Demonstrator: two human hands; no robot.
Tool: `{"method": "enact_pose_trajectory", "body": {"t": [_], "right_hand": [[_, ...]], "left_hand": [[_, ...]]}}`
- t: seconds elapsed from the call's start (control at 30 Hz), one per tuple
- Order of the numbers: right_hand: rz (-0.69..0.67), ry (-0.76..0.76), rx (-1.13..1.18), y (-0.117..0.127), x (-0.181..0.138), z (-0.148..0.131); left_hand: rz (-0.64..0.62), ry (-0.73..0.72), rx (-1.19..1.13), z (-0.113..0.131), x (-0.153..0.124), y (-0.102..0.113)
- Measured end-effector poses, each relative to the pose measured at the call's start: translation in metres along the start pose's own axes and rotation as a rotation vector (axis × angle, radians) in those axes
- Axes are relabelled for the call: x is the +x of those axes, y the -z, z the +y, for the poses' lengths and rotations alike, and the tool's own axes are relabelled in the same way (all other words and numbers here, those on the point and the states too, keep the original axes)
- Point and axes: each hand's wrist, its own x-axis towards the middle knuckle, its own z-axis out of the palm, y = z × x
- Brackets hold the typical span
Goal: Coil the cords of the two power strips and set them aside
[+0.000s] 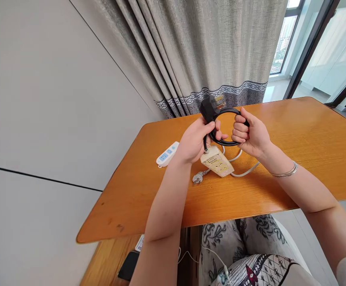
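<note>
Both hands hold a black power cable coiled into a loop above a wooden table. My left hand is closed on the cable just below its black plug, whose brass prongs point right. My right hand is closed in a fist round the right side of the loop. The black cable runs down into a cream power strip that hangs tilted just above the table under my hands. A white cord with a grey plug lies on the table beneath it.
A white power strip with blue sockets lies on the table to the left. A grey curtain hangs behind the table, a plain wall at left. Below the table edge are a dark phone and my patterned lap.
</note>
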Motion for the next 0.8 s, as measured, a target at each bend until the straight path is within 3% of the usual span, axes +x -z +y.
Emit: {"method": "enact_pose_trajectory", "body": {"t": [0.3, 0.53, 0.63, 0.8], "right_hand": [[0.046, 0.1, -0.066, -0.005, -0.003, 0.012], [-0.102, 0.286, -0.33, 0.013, 0.01, 0.031], [-0.246, 0.228, -0.59, 0.032, 0.019, 0.043], [-0.524, -0.042, -1.284, 0.049, 0.022, 0.046]], "left_hand": [[0.095, -0.048, 0.02, -0.001, 0.0, -0.007], [0.303, -0.089, -0.136, 0.002, 0.002, -0.016], [0.374, -0.155, -0.152, 0.003, 0.003, -0.016], [0.443, -0.307, -0.151, 0.006, 0.004, -0.005]]}}
